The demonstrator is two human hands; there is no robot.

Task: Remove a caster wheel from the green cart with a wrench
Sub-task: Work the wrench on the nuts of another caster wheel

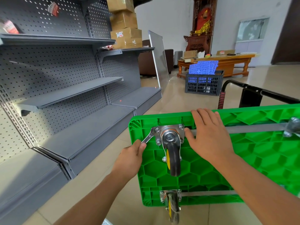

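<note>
The green cart (pixel 253 161) is tipped up with its ribbed underside facing me. A caster wheel (pixel 173 157) with a black tyre and yellow hub hangs from a steel mounting plate (pixel 168 134) near the cart's upper left corner. A silver wrench (pixel 149 135) sits with its jaw on the plate's upper left bolt. My left hand (pixel 132 154) grips the wrench handle. My right hand (pixel 209 135) lies flat on the cart beside the plate, fingers over the top edge, thumb touching the plate.
A second caster (pixel 172 207) is at the cart's lower left corner, a third (pixel 292 127) at the right edge. The cart's black handle (pixel 243 88) lies behind. Grey shelving (pixel 73 95) fills the left. A dark crate (pixel 203 84) stands on the tiled floor.
</note>
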